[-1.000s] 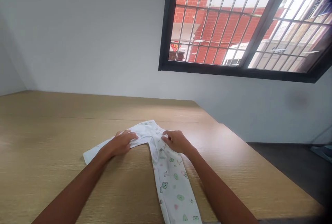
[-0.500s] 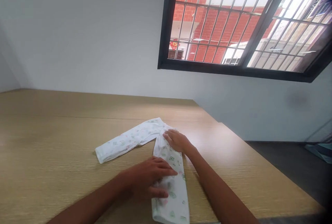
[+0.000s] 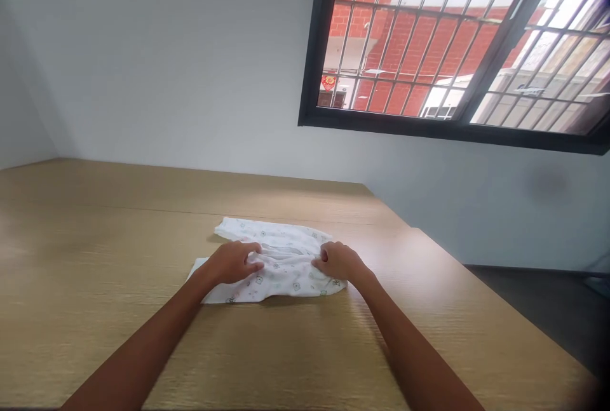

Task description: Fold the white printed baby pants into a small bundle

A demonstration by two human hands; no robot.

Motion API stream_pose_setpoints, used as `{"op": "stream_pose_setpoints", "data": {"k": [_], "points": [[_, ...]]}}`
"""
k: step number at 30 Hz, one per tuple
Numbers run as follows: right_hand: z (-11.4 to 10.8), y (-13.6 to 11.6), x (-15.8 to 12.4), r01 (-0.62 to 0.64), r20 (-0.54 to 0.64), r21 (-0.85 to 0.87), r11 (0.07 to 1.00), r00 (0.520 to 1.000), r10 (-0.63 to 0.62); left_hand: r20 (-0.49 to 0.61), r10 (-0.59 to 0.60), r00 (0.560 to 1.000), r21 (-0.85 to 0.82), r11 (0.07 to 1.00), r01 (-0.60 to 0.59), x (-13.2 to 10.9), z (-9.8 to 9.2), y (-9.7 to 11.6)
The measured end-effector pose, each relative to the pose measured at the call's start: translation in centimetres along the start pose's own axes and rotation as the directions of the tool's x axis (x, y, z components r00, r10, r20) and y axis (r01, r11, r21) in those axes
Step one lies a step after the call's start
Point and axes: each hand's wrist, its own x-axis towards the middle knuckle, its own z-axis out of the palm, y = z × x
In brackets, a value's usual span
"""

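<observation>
A pair of small white baby pants (image 3: 286, 277), printed with little figures, lies on the table with both legs pointing left. The far leg and the near leg are side by side, with a wrinkled gap between them. My left hand (image 3: 233, 262) is on the near leg, fingers curled at its inner edge, thumb and forefinger bent over the cloth. At the waist end on the right, my right hand (image 3: 340, 262) pinches the fabric between thumb and fingers. Some cloth under both hands is hidden.
The light wood table (image 3: 119, 258) ends at a slanting right edge, with dark floor (image 3: 515, 296) beyond it. A pale wall (image 3: 166, 68) rises behind the table. A barred window (image 3: 419, 49) with a black frame is at upper right.
The near leg, which pointed toward me, has swung left beside the other leg. My left hand has moved left and up with it; my right hand has shifted slightly right.
</observation>
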Motion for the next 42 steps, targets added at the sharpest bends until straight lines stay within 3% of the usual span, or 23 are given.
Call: {"op": "stream_pose_setpoints", "data": {"k": [2, 4, 6, 9, 13, 17, 21, 24, 30, 35, 42], "points": [[-0.2, -0.1, -0.1, 0.062, -0.065, -0.007, 0.998, 0.996, -0.062, 0.03, 0.005, 1.0, -0.121, 0.993, -0.001, -0.1, -0.5, -0.5], [-0.3, -0.1, -0.3, 0.208, -0.105, 0.038, 0.977, 0.974, -0.203, 0.073, 0.011, 0.997, -0.175, 0.985, 0.002, -0.3, -1.1, -0.6], [-0.3, -0.2, -0.6, 0.355, -0.044, 0.157, 0.922, 0.935, -0.353, 0.121, 0.027, 0.992, -0.115, 0.993, -0.013, -0.7, -1.6, -0.3], [-0.2, -0.4, -1.0, 0.418, 0.094, 0.289, 0.861, 0.883, -0.46, 0.206, 0.047, 0.977, -0.015, 0.999, -0.045, -1.4, -2.1, 0.4], [-0.3, -0.4, -1.3, 0.44, 0.156, 0.279, 0.854, 0.856, -0.492, 0.244, 0.087, 0.966, -0.059, 0.995, -0.075, -1.8, -2.0, 0.8], [-0.5, -0.1, -1.4, 0.438, 0.197, 0.249, 0.864, 0.85, -0.488, 0.165, 0.192, 0.967, -0.095, 0.979, -0.178, -1.6, -1.0, 1.5], [-0.2, -0.1, -1.2, 0.433, 0.1, 0.234, 0.87, 0.88, -0.465, 0.03, 0.258, 0.966, -0.075, 0.964, -0.255, -1.2, 0.9, 3.3], [0.1, -0.3, -1.0, 0.458, 0.027, 0.264, 0.849, 0.876, -0.482, -0.044, 0.32, 0.946, -0.041, 0.946, -0.322, -0.9, 2.2, 4.6], [-0.5, -0.4, -0.7, 0.442, 0.017, 0.325, 0.836, 0.881, -0.472, -0.044, 0.328, 0.944, 0.091, 0.942, -0.323, -0.7, 3.0, 5.4], [-0.7, 0.6, -0.3, 0.404, 0.009, 0.371, 0.836, 0.899, -0.439, -0.02, 0.203, 0.979, 0.071, 0.977, -0.201, -0.9, 1.5, 3.1], [-0.9, 2.4, 0.5, 0.272, 0.131, 0.529, 0.803, 0.909, -0.395, 0.007, 0.068, 0.998, -0.153, 0.986, -0.066, -0.1, -1.2, -5.3]]}}
